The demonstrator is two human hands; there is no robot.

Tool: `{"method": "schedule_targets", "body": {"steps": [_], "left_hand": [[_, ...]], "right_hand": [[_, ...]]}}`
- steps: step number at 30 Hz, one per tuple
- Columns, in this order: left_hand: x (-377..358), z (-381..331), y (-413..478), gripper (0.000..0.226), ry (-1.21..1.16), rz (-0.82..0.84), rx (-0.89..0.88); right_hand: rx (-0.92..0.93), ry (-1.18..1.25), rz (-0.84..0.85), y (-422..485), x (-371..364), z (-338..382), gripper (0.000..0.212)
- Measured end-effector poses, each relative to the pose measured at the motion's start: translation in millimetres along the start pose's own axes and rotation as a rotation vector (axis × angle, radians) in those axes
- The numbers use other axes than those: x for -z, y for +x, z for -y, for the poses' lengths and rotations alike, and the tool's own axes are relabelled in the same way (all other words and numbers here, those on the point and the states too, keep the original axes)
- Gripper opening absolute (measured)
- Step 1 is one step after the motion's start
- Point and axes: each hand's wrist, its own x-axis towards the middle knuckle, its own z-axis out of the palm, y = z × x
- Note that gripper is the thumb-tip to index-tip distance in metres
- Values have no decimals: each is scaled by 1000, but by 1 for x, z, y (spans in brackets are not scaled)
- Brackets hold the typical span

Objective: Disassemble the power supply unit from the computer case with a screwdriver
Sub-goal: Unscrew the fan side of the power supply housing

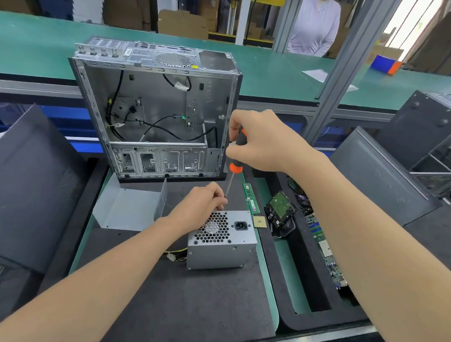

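The grey power supply unit (222, 239) sits on the dark foam mat, out of the case, its honeycomb fan grille and power socket facing up. The open metal computer case (154, 108) stands upright behind it, with loose black cables inside. My right hand (262, 141) grips the black-and-orange handle of the screwdriver (236, 155), which points steeply down. Its tip ends at the fingers of my left hand (204, 206). That hand rests on the unit's far top edge, fingers pinched around the tip; any screw there is hidden.
A bent grey metal cover (129, 210) lies left of the unit. To the right lie RAM sticks (250, 197), a CPU chip (259, 221), a hard drive (280, 212) and a motherboard (327, 250) in a foam tray. Black case panels (30, 183) lean on both sides. A person (316, 22) stands beyond the green bench.
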Motion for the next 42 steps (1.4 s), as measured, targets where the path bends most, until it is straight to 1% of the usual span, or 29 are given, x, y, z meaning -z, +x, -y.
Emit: {"method": "schedule_targets", "body": {"steps": [3, 8, 11, 16, 21, 24, 27, 33, 37, 40, 42], "left_hand": [[11, 8, -7, 14, -110, -114, -8], [39, 40, -33, 16, -73, -410, -21], [54, 58, -57, 22, -55, -492, 29], [65, 90, -105, 22, -48, -505, 108], [53, 130, -148, 25, -20, -477, 278], [40, 151, -158, 30, 4, -458, 365], [30, 162, -155, 32, -1, -464, 405], [22, 173, -142, 31, -62, -484, 408], [24, 173, -144, 27, -60, -468, 395], [25, 158, -145, 18, 41, -531, 325], [21, 140, -143, 13, 122, -576, 206]], "right_hand": [[18, 2, -14, 3, 0, 3, 19], [62, 44, -27, 10, -12, 21, 17], [98, 64, 12, 20, -25, 45, 19], [168, 128, 60, 29, -45, 86, 15], [209, 143, 123, 31, -64, 109, 17], [206, 135, 160, 29, -73, 117, 17], [197, 135, 167, 24, -77, 120, 18], [159, 113, 161, 16, -77, 113, 19], [126, 117, 121, 9, -76, 106, 18], [113, 110, 88, 5, -73, 102, 18], [105, 107, 66, 4, -69, 100, 17]]}}
